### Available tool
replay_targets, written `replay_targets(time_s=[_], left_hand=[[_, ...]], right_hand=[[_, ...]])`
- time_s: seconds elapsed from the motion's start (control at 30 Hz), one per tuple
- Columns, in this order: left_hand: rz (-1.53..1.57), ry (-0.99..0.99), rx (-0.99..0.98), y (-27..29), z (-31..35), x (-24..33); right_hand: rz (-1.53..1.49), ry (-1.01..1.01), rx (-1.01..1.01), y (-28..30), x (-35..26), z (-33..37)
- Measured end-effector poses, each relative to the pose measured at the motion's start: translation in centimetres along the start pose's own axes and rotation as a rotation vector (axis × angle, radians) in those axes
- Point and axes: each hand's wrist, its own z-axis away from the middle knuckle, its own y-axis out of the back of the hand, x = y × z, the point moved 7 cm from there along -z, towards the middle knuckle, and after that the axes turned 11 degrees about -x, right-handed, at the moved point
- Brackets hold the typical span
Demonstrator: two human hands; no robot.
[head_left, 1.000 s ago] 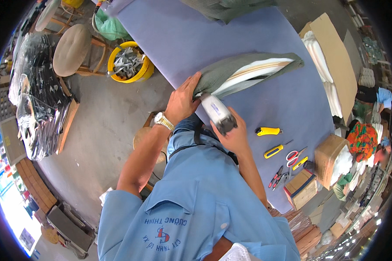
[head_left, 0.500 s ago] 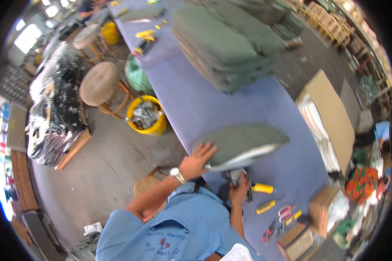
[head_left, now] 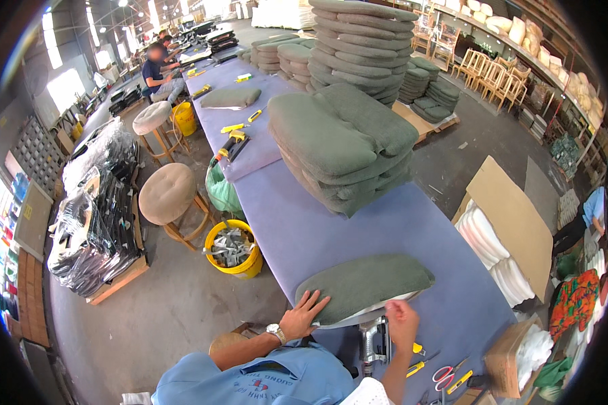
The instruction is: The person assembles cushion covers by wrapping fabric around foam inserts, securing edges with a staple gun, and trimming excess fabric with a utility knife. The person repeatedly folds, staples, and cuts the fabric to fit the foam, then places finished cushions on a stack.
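Note:
A dark green fabric seat cushion [head_left: 368, 283] with a pale underside edge lies near the front of the blue-covered table. My left hand [head_left: 307, 316], wearing a wristwatch, rests on its left end with the fingers spread. At the cushion's near right edge is my right hand [head_left: 402, 322], its fingers curled together at the pale rim. Whether those fingers hold anything is too small to make out. A silver staple gun [head_left: 373, 343] lies just left of the right hand, partly under the cushion's near edge.
Cutters, red-handled scissors [head_left: 443, 376] and a cardboard box [head_left: 508, 361] sit at the near right. Stacked green cushions [head_left: 344, 145] stand further along the table. A yellow bucket of scraps [head_left: 233, 250] and round stools [head_left: 168, 194] line the left side. Other people sit at the far left.
My right hand has left the staple gun and moved up to the cushion's near right edge. The left hand remains on the cushion. The view has tilted up, showing more of the far room.

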Motion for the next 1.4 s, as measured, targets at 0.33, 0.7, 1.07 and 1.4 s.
replay_targets(time_s=[0.33, 0.7, 1.07, 1.4], left_hand=[[0.011, 0.012, -0.019, -0.6, 0.2, -0.4], [0.085, -0.062, 0.105, -4.3, -0.1, -1.6], [0.097, 0.009, -0.038, -3.7, 1.2, -1.1], [0.053, -0.040, 0.096, -1.8, 0.4, -0.1]], right_hand=[[-0.202, -0.353, 0.179, 2.5, 13.0, -2.1], [0.171, -0.278, 0.376, 7.6, 11.9, -7.1], [0.407, 0.004, 0.138, 7.9, 12.9, -9.5], [0.426, -0.303, 0.286, 5.6, 10.6, -4.3]])
